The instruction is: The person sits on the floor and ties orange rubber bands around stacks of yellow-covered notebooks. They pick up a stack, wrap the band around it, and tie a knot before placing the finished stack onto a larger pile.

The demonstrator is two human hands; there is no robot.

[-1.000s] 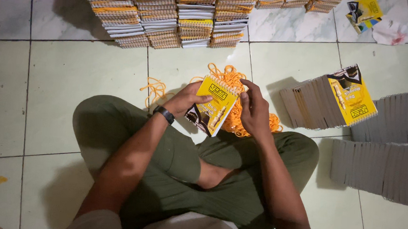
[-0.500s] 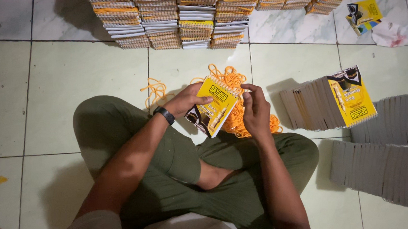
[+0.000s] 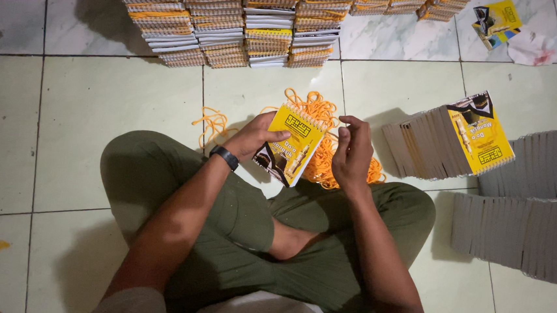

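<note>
Fingers [image 3: 274, 131] of the left hand [image 3: 257, 138] are wrapped around the left edge of a small yellow spiral-bound booklet [image 3: 292, 144], thumb across its cover, holding it tilted above the floor just beyond the crossed legs in olive trousers [image 3: 240, 239]. A black wristband [image 3: 224, 157] sits on that wrist. Just right of the booklet the right hand [image 3: 352, 152] hovers with its fingers half curled and apart, gripping nothing that can be made out; whether a fingertip touches the booklet's edge cannot be told. Behind and under both hands lies a tangle of orange cord loops [image 3: 330, 160] on the pale tiled floor [image 3: 99, 98], with a smaller loose bunch [image 3: 212, 122] a little to the left. To the right, a leaning row of grey-backed booklets [image 3: 423, 147] ends in one with a yellow cover facing up, and further right lie flat grey stacks [image 3: 522, 226]. Far across the floor, tall piles of bound booklets [image 3: 235, 23] stand side by side, and at the far right a single yellow booklet [image 3: 497, 21] lies beside a crumpled white scrap [image 3: 528, 46].
</note>
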